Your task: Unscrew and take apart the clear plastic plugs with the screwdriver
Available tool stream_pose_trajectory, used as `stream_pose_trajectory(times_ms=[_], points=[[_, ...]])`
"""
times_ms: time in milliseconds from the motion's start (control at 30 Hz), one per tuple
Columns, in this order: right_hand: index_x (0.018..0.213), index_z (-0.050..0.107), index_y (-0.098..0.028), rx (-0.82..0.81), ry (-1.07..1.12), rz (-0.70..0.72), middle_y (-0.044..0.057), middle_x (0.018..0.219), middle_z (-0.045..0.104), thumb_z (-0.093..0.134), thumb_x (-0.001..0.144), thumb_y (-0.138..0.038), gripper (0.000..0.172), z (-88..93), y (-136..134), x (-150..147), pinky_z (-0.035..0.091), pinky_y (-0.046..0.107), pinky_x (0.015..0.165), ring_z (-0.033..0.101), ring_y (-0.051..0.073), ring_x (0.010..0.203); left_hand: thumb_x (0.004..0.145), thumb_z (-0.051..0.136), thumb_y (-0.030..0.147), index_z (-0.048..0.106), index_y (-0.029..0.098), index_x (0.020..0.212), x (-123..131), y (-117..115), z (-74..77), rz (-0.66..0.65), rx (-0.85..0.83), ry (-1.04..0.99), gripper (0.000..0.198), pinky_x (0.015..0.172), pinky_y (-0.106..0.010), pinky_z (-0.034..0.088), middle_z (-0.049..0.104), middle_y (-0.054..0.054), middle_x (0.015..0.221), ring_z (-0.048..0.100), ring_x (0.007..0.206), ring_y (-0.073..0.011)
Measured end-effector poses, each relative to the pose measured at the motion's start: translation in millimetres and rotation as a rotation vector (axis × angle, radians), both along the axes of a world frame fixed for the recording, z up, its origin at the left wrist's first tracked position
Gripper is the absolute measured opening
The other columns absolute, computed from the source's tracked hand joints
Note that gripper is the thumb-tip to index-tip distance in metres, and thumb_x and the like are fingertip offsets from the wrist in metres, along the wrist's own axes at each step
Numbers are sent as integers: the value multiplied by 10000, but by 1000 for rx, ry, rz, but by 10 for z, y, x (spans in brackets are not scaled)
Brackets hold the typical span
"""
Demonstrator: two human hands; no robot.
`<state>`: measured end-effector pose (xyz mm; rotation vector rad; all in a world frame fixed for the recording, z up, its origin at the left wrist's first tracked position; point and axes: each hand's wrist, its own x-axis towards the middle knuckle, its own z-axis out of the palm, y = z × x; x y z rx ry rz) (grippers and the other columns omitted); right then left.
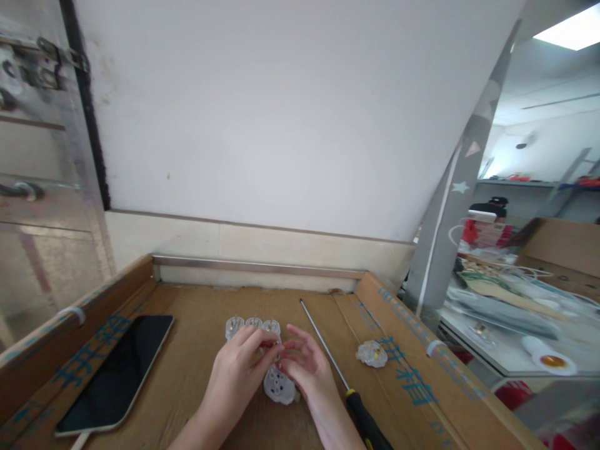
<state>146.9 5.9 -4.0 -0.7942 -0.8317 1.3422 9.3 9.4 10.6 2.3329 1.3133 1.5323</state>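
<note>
My left hand (244, 362) reaches in with its thumb and index finger pinched together. My right hand (307, 365) meets it, thumb and fingers curled in close to the left fingertips. Whatever is between the fingers is too small and hidden to make out. Just below the fingertips lies a clear plastic socket-like piece (280, 386) with dark holes in its face. Behind the hands stand several clear plastic housings in a row, with brass-coloured bits inside, such as the left one (234, 325). A similar clear piece (372, 354) lies apart on the right.
A screwdriver (360, 412) with a black and yellow handle lies right of my hands. On the left rests a phone (117, 375) with a cable. The cardboard-lined worktop (187, 312) has raised sides. Beyond it are a cluttered table (506, 356) and a person (492, 206).
</note>
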Motion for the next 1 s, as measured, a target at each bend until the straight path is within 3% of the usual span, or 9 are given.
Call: stream_pose_trajectory(times_ms=[167, 433, 800, 1000], points=[[924, 636, -203, 2, -23, -23, -15, 713, 623, 740, 491, -116, 454, -11, 14, 12, 487, 247, 600, 604, 136, 634, 817, 579, 294, 608, 236, 756, -19, 4, 32, 74, 3, 28, 89, 632, -236, 472, 638, 25, 701, 603, 672, -144], [935, 632, -200, 4, -63, -62, -17, 712, 611, 757, 513, -169, 442, 30, -26, 7, 475, 235, 594, 598, 130, 635, 790, 606, 287, 633, 257, 759, -11, 9, 39, 94, -143, 18, 51, 621, -235, 483, 658, 35, 728, 617, 682, -149], [899, 632, -179, 14, -126, -115, -13, 679, 604, 719, 543, -161, 367, 30, -27, 0, 473, 229, 586, 585, 128, 624, 774, 600, 323, 632, 252, 711, -2, -15, 84, 166, -162, 28, 100, 580, -234, 472, 653, 34, 671, 617, 638, -159], [894, 625, -172, 13, -138, -117, -20, 659, 601, 694, 534, -153, 368, 51, -39, -19, 467, 217, 581, 586, 123, 623, 798, 574, 334, 623, 250, 738, 9, -24, 78, 116, -303, 12, 114, 627, -240, 459, 661, 36, 717, 623, 688, -159]])
